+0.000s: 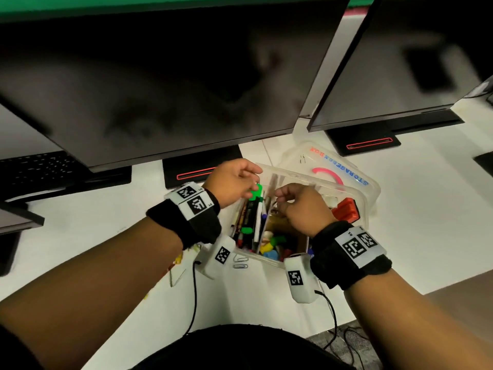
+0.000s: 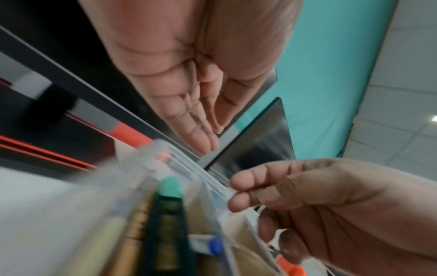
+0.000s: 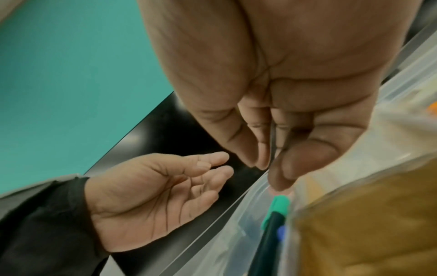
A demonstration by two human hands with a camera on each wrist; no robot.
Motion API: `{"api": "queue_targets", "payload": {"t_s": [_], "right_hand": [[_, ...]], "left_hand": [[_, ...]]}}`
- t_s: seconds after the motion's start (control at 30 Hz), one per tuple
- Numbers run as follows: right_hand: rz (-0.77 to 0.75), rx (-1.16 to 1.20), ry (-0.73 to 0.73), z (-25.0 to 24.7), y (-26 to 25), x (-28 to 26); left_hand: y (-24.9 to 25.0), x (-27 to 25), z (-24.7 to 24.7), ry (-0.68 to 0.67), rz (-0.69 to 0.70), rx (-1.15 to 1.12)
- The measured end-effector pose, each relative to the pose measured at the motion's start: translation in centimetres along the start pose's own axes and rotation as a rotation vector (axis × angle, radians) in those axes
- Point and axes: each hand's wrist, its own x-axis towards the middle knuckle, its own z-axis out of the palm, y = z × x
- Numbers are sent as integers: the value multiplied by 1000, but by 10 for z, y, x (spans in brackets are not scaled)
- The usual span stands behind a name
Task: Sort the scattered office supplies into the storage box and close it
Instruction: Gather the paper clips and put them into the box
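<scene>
Our right fingers point(image 3: 281, 173) pinched a thin metal piece over the storage box point(image 1: 354, 193); left fingers point(image 3: 208, 168) hung relaxed, spread. We judged it best dropped low.

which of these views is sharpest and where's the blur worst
Head view is sharpest: the storage box and both wristbands read clearly, though the monitors smear. Left wrist view blurs the green-capped marker badly. Right wrist view smears the brown foreground.

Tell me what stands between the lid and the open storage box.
Only the hands: the left hand and right hand hang over the open storage box near its far rim. The lid lies on the desk just behind it.
</scene>
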Motion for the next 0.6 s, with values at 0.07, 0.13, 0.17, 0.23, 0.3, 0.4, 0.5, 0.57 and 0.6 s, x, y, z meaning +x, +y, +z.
{"api": "queue_targets", "payload": {"t_s": [0.07, 0.13, 0.17, 0.23, 0.3, 0.4, 0.5, 0.57, 0.6], "right_hand": [[-43, 11, -31, 15, -13, 0], [-81, 5, -63, 36, -27, 0], [-102, 1, -84, 49, -34, 0], [-149, -8, -106, 68, -46, -1], [-204, -30, -135, 91, -58, -5], [-291, -136, -212, 129, -67, -13], [-303, -338, -340, 171, -59, -13], [-268, -471, -374, 191, -44, -8], [-252, -528, -378, 200, -37, -4]], "left_hand": [[-12, -8, -26, 46, -1, 26], [-29, -20, -54, 111, -15, 84], [-38, -27, -69, 145, -29, 111], [-57, -39, -91, 186, -63, 179], [-80, -52, -111, 201, -110, 255], [-116, -70, -132, 161, -156, 458], [-148, -85, -149, 27, -249, 669], [-164, -94, -154, -31, -307, 772], [-171, -100, -156, -58, -321, 808]]}}
